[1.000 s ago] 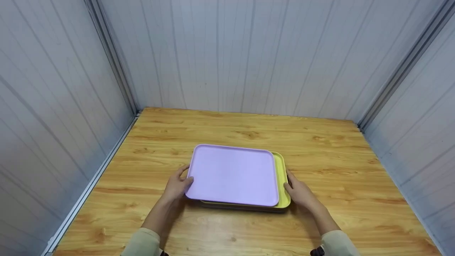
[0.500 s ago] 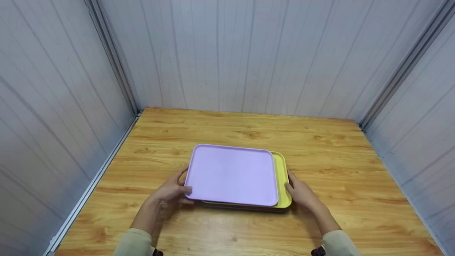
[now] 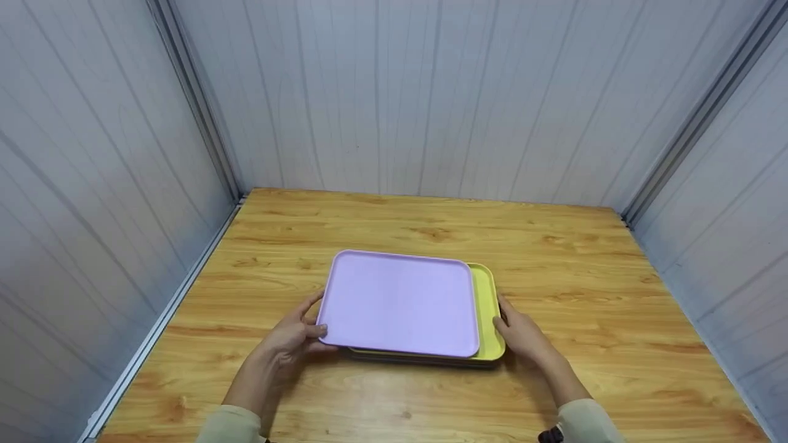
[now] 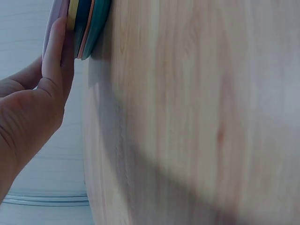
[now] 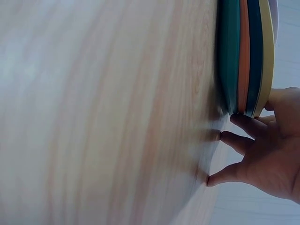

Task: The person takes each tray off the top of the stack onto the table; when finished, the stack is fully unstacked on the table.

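Nearest are two pale beige sleeve cuffs (image 3: 588, 421), with a small dark object (image 3: 551, 435) beside the right one. Under them spreads the yellow-brown, wood-grained tabletop (image 3: 369, 406), on which the hands cast soft shadows.

A little farther off, a flat stack of rectangular, round-cornered trays lies between the hands. Uppermost is the lilac tray (image 3: 397, 304), set off toward the left, so that its left end overhangs the stack. It covers most of the yellow tray (image 3: 488, 307), of which a strip shows along the right side. Seen edge-on from the right wrist, a dark blue tray (image 5: 256, 51), an orange tray (image 5: 244, 56) and a dark green tray (image 5: 229, 61) follow below, the green one lowest.

The left hand (image 3: 292, 335) pinches the lilac tray near its front left corner, thumb over the rim, the other fingers at its side and underneath. The right hand (image 3: 522, 335) grips the stack's right side: its thumb is at the yellow tray's rim, one finger meets the lower edges, and two more spread apart toward the tabletop.

Beyond the trays the wood runs back to a whitish, grooved panel wall (image 3: 400, 92). Similar side walls (image 3: 74, 154) flank it, joined at the corners by grey metal posts (image 3: 197, 104).
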The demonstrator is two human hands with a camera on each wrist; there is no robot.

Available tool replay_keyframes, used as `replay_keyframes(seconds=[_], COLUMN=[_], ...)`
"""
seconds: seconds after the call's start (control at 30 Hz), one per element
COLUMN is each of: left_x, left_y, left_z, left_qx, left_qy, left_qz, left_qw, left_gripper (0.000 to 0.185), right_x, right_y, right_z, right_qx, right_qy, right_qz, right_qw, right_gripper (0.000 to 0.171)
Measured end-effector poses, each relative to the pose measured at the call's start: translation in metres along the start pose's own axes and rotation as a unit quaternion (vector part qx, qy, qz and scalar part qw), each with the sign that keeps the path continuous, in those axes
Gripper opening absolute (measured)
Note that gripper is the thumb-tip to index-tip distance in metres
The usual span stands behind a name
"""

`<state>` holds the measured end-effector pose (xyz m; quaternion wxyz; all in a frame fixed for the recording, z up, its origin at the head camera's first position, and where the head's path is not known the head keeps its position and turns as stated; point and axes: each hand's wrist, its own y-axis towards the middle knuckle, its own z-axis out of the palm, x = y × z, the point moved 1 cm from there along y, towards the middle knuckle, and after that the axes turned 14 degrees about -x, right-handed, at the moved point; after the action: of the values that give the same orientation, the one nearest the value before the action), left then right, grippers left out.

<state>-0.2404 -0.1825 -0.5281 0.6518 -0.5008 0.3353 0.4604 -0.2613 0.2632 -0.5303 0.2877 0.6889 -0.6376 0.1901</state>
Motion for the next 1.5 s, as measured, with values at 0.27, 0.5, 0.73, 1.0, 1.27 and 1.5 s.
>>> replay_keyframes(seconds=[0.27, 0.5, 0.73, 1.0, 1.27, 1.5], left_x=[0.002, 0.001, -0.004, -0.009, -0.015, -0.022], left_y=[-0.003, -0.004, -0.008, -0.012, -0.014, -0.018], left_z=[-0.004, -0.011, -0.020, -0.035, -0.046, -0.060], left_qx=[-0.040, -0.073, -0.123, -0.145, -0.168, -0.189], left_qy=[-0.043, -0.038, -0.052, -0.043, -0.033, -0.040], left_qz=[-0.001, 0.005, -0.009, 0.005, 0.004, 0.000], left_qw=[0.9983, 0.9966, 0.9910, 0.9885, 0.9852, 0.9812], left_gripper=[0.074, 0.070, 0.060, 0.053, 0.050, 0.047], right_x=[0.000, -0.001, -0.003, 0.000, 0.001, 0.000], right_y=[0.000, 0.002, 0.002, 0.000, 0.000, 0.002], right_z=[0.001, 0.002, 0.001, 0.000, -0.002, -0.001], right_qx=[0.007, 0.023, 0.027, 0.040, 0.040, 0.042], right_qy=[0.004, 0.011, 0.008, 0.010, 0.008, 0.014], right_qz=[0.003, 0.022, 0.022, 0.036, 0.036, 0.043], right_qw=[1.000, 0.999, 0.999, 0.999, 0.999, 0.998], right_gripper=[0.058, 0.059, 0.059, 0.061, 0.060, 0.061])
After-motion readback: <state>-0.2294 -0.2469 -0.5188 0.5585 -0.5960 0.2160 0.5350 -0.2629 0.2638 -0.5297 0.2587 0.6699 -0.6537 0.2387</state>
